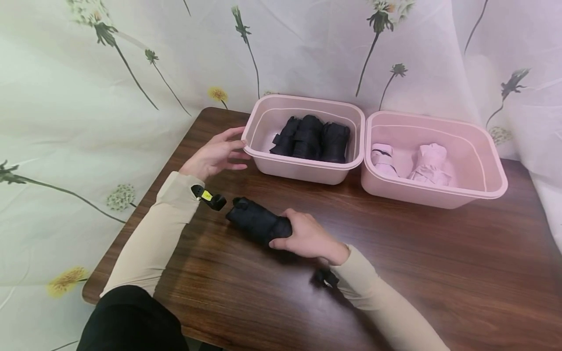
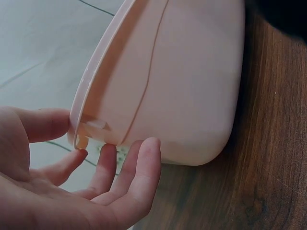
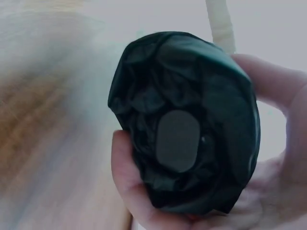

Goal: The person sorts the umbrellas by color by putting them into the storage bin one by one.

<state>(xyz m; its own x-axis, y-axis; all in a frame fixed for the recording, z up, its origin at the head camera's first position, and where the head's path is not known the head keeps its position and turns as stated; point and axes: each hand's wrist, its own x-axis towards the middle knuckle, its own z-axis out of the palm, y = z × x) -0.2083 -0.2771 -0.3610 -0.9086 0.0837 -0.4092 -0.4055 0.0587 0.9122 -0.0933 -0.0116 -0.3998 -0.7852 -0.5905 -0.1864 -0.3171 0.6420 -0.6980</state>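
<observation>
My right hand (image 1: 305, 235) grips a folded black umbrella (image 1: 256, 222) by one end, over the table. In the right wrist view, fingers and thumb wrap round the umbrella (image 3: 220, 110), whose end shows a flat grey-black piece among bunched cloth. At the left pink bin (image 1: 303, 170), my left hand (image 1: 215, 153) pinches the rim between thumb and forefinger. The other fingers curve beneath the rim in the left wrist view, beside the bin wall (image 2: 196, 81). Inside that bin lie three folded black umbrellas (image 1: 309, 139), side by side.
A second pink bin (image 1: 430, 197) stands against the right side of the first, with two folded pink umbrellas (image 1: 430, 163) inside. Both bins are at the back of the brown wooden table (image 1: 417, 258). Behind hangs a flower-print cloth (image 1: 307, 48).
</observation>
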